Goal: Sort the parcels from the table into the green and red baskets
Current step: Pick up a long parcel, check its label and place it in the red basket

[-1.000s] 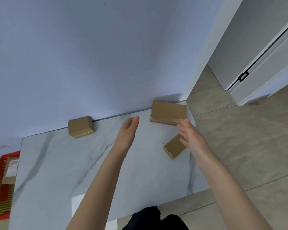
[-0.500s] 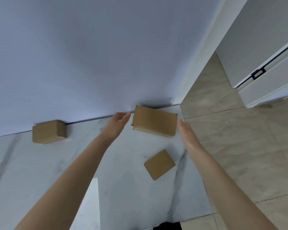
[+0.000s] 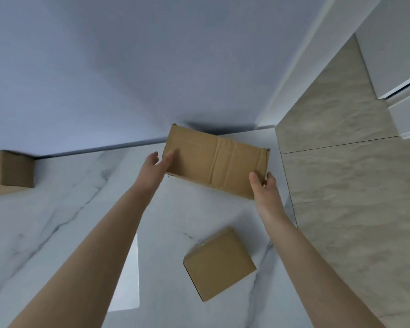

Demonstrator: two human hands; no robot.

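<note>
Both hands now grip the long parcel (image 3: 213, 162), whereas half a second ago they only flanked its two ends with the fingers straight. Nearest the camera, a small flat parcel (image 3: 219, 263) lies on the marble tabletop (image 3: 57, 221) close to its right edge, between the two forearms, turned at an angle and touched by neither hand.

Farther in, the left hand (image 3: 152, 170) holds the long parcel's left end, with the thumb laid on the brown top face and the fingers curled round the side. The right hand (image 3: 264, 192) holds the right end the same way, thumb on top near the nearer corner and fingers wrapped round the end. The long parcel sits at the far right corner of the tabletop, skewed, with its top face tipped toward the camera. Whether it is clear of the surface I cannot tell.

At the far edge, well off to the left, a boxy parcel (image 3: 10, 171) stands against the pale blue wall (image 3: 128, 67). Beige floor tiles (image 3: 353, 209) show beyond the right edge.
</note>
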